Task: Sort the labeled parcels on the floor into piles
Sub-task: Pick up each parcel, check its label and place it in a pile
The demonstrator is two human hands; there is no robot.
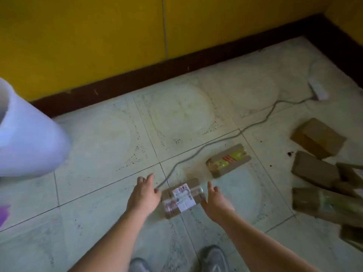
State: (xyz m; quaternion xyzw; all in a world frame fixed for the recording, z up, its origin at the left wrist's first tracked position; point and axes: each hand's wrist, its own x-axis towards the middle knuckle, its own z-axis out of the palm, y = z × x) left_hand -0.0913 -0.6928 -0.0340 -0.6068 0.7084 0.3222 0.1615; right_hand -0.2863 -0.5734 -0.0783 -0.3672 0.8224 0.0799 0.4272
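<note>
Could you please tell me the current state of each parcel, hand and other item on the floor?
labeled parcel: flat on floor, label up, between both hands.
left hand: open, beside parcel.
right hand: open, beside parcel.
green-taped parcel: lying alone.
brown parcels: loosely heaped.
cable: snaking across tiles.

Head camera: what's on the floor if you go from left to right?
White roll → left hand → labeled parcel → right hand → parcel with green tape → heap of brown parcels.
</note>
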